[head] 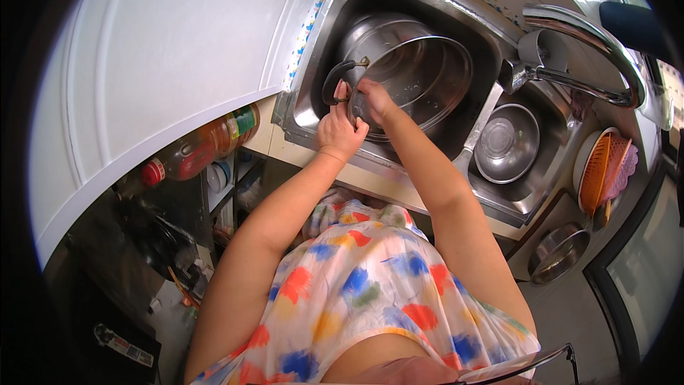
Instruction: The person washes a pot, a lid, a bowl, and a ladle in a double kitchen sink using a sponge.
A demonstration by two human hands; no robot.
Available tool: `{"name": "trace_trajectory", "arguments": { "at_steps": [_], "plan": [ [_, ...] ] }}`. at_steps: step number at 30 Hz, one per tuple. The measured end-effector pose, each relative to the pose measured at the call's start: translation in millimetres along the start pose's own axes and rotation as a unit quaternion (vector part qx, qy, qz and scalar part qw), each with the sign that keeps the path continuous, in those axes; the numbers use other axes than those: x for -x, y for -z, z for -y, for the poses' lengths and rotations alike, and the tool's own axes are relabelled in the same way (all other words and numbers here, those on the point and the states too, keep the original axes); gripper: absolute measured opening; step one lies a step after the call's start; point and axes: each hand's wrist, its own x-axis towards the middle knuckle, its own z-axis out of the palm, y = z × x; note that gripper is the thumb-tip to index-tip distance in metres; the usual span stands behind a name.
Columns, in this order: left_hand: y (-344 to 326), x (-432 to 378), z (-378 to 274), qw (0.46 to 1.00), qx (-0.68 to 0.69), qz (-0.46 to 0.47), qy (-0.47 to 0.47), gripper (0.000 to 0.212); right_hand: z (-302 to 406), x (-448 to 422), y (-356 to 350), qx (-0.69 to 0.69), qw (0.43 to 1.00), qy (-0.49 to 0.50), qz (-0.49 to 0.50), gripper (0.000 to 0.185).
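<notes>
A large stainless steel pot (pixel 395 27) lies tilted in the left sink basin (pixel 310 112), its mouth turned towards me and a few drops of water inside. My left hand (pixel 342 128) grips the rim beside the black side handle (pixel 335 77), with its fingers reaching by the handle. My right hand (pixel 375 99) is just inside the pot's mouth, its fingers against the inner wall near the rim. The fingertips are partly hidden, and whether they hold a cloth or anything else cannot be told.
A metal bowl (pixel 506 143) sits in the right basin under a chrome faucet (pixel 588 21). Colanders (pixel 598 171) and a steel pan (pixel 558 254) stand at the right. A white cabinet (pixel 181 37) juts in at the left, above a large plastic bottle (pixel 197 152).
</notes>
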Motion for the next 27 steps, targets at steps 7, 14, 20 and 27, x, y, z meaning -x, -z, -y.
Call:
{"name": "trace_trajectory", "arguments": {
  "at_steps": [7, 14, 20, 27],
  "plan": [
    [-6.0, 1.3, 1.7, 0.999, -0.026, -0.037, -0.022, 0.08, -21.0, 58.4, 11.7, 0.439, 0.86, 0.259, 0.016, 0.026],
    [3.4, 2.4, 0.2, 1.0, -0.011, 0.002, 0.006, 0.076, 37.6, 113.6, 76.5, 0.899, 0.35, 0.197, -0.176, 0.035],
    [2.9, -1.0, -4.4, 1.0, -0.001, 0.003, -0.001, 0.077, -4.2, 100.9, 57.3, 0.729, 0.663, 0.166, -0.045, 0.033],
    [-2.0, 1.6, 3.0, 0.998, -0.024, -0.047, -0.029, 0.076, 18.0, 100.6, 64.2, 0.85, 0.473, 0.172, -0.156, 0.031]
  ]
}}
